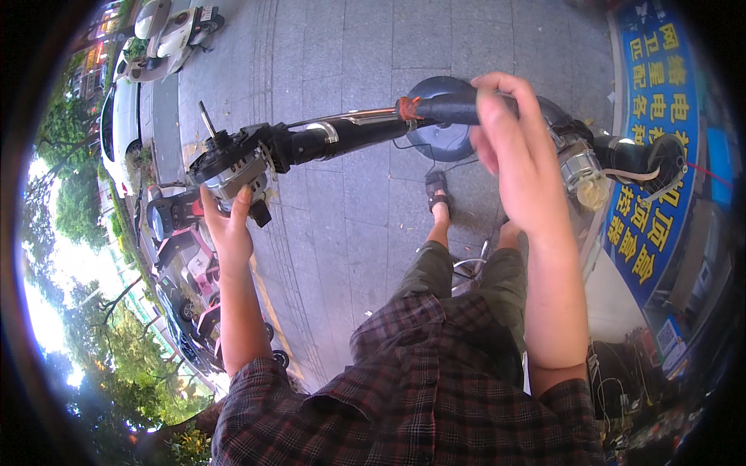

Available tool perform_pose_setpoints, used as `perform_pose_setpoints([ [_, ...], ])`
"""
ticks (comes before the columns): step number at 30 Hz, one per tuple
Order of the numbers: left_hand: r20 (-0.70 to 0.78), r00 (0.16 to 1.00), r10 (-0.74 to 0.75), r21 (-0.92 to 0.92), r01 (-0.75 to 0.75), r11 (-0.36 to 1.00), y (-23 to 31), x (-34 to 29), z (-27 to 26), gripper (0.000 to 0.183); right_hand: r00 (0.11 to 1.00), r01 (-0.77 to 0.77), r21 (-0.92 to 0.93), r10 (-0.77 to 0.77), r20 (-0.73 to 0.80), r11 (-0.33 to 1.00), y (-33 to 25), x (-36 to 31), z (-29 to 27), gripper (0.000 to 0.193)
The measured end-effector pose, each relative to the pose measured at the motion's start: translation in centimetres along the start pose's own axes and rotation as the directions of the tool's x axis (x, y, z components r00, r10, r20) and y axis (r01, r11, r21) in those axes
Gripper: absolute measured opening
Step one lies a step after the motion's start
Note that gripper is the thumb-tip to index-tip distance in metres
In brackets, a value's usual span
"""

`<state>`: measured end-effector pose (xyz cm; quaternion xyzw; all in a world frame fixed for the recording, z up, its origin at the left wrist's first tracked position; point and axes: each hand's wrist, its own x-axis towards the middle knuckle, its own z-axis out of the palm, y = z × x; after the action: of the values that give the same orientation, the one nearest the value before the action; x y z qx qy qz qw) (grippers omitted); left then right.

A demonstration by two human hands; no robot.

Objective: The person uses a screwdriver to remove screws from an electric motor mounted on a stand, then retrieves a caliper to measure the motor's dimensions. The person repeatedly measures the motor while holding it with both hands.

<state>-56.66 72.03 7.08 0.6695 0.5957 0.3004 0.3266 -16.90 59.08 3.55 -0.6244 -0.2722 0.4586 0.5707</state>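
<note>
There are two hands, one left hand (230,231) and one right hand (519,159). Metal housings number two as well — a left housing (237,175) and a right housing (581,168). I count one pole (342,133), one shaft (207,119), one red tie (407,108), one round base (434,141), one blue sign (655,101), one white scooter (165,46), one white car (123,128) and one shirt (420,380). One sandal (437,184) shows clearly. Parked bikes (200,272) are several — overlapping too much to count.

Grey paved ground (342,256); on it, dark round disc (434,147) at 1 o'clock; sandalled foot (437,192) at 2; white scooter (177,37) toward 10–11 o'clock.
</note>
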Motion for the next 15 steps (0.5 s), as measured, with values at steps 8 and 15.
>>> perform_pose_setpoints([
  [8,-0.007,1.0,0.013,-0.008,-0.013,1.0,0.7,0.1,0.7,0.072,0.994,0.11,0.11,-0.11,-0.006,0.988,0.9,0.4,-0.1,0.033],
  [15,-0.024,0.999,0.024,-0.026,-0.024,0.999,1.7,0.1,1.6,0.062,0.991,0.135,0.042,-0.135,-0.015,0.99,1.7,1.0,-0.5,0.032],
])
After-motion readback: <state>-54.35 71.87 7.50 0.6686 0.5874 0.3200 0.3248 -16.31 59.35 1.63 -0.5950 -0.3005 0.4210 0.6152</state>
